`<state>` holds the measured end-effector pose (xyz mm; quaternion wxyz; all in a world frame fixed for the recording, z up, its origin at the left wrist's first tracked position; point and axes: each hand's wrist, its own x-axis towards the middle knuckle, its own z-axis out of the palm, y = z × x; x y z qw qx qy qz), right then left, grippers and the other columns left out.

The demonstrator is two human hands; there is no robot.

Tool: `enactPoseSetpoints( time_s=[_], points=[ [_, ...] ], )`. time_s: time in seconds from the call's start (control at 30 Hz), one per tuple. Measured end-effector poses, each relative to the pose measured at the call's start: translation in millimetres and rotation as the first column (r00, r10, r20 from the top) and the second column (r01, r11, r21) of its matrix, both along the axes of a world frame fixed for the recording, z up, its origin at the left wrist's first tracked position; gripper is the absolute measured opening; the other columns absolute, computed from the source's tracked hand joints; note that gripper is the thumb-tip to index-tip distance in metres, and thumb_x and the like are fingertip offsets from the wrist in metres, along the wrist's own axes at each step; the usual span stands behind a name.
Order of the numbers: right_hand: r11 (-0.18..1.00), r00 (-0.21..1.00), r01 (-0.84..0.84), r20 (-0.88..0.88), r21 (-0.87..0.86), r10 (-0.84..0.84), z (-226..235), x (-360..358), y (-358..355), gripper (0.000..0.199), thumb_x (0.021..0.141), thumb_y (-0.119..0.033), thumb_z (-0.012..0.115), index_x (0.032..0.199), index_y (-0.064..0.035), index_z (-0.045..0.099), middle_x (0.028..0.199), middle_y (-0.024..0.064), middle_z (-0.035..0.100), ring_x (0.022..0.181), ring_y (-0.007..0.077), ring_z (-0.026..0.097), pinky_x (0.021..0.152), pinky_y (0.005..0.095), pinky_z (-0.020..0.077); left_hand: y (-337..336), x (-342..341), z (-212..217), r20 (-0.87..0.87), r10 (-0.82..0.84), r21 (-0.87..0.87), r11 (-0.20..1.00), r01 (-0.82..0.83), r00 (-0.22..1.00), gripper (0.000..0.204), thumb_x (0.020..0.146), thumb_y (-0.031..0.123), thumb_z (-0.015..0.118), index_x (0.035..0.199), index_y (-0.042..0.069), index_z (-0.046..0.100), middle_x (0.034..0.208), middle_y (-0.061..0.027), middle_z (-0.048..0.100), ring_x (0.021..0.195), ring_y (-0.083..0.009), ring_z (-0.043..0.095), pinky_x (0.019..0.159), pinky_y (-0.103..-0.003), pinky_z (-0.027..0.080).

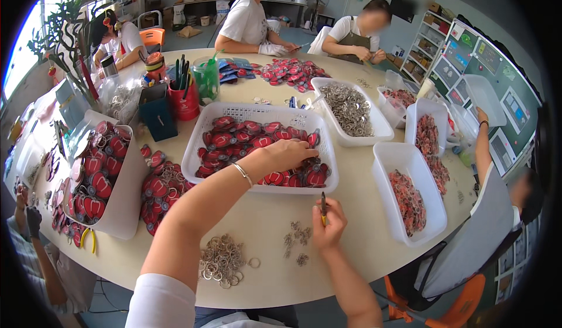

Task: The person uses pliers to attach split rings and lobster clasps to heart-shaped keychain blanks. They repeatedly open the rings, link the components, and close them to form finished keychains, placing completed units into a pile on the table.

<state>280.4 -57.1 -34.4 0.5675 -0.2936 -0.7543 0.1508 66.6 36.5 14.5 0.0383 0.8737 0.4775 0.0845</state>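
Observation:
My left hand (287, 155), with a silver bangle on its wrist, reaches into a white perforated basket (193, 173) of red, clear-edged pendants (225, 137). Its fingers curl down around a pendant at the basket's right side; their tips are partly hidden. In front of the basket, my right hand (329, 225) is closed around small pliers (323, 206) with a dark tip and yellow handle, pointing up. Small metal links (297, 234) lie on the table just left of that hand. Farther left is a heap of silver split rings (222, 260).
More red pendants fill a tilted white bin (126, 199) and spill beside it. Bins of metal rings (348, 108) and red pieces (408, 202) stand right. Yellow-handled pliers (89, 240) lie left. A red pen cup (184, 101) stands behind. Other people sit around the table (351, 269).

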Motion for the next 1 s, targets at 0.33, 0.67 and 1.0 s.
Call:
enactPoseSetpoints(
  time_s=[0.33, 0.67, 1.0],
  points=[
    [1.0, 1.0, -0.028, 0.013, -0.007, 0.029, -3.8, 2.6, 1.5, 0.016, 0.083, -0.007, 0.063, 0.075, 0.0047, 0.057, 0.089, 0.0123, 0.063, 0.071, 0.0243, 0.058, 0.063, 0.0324, 0.0451, -90.5, -40.7, 38.6, -0.135, 0.082, 0.112, 0.991, -0.067, 0.987, 0.028, 0.074, 0.03, 0.071, 0.079, 0.005, 0.06, 0.074, -0.0103, 0.061, 0.07, -0.0291, 0.063, 0.06, -0.039, 0.05],
    [0.999, 0.999, -0.011, 0.048, -0.045, 0.013, -5.3, 5.5, 1.7, 0.018, 0.082, -0.006, 0.065, 0.072, 0.0044, 0.054, 0.087, 0.0134, 0.062, 0.071, 0.0273, 0.057, 0.062, 0.0353, 0.045, -114.9, -53.4, 19.2, 0.328, 0.241, 0.282, 0.898, -0.338, 0.913, 0.038, 0.074, 0.041, 0.071, 0.062, 0.006, 0.059, 0.061, -0.0085, 0.058, 0.061, -0.0319, 0.058, 0.054, -0.041, 0.043],
    [0.997, 0.999, -0.033, 0.039, -0.076, 0.036, -0.9, 1.3, -2.7, 0.015, 0.083, -0.006, 0.065, 0.075, 0.0053, 0.057, 0.087, 0.0126, 0.062, 0.07, 0.0249, 0.058, 0.062, 0.0335, 0.045, -137.1, -68.5, 18.4, 0.749, 0.431, -0.002, 0.761, -0.649, 0.503, 0.041, 0.082, 0.028, 0.071, 0.058, -0.001, 0.054, 0.051, -0.0096, 0.051, 0.048, -0.0225, 0.051, 0.048, -0.036, 0.038]
  ],
)
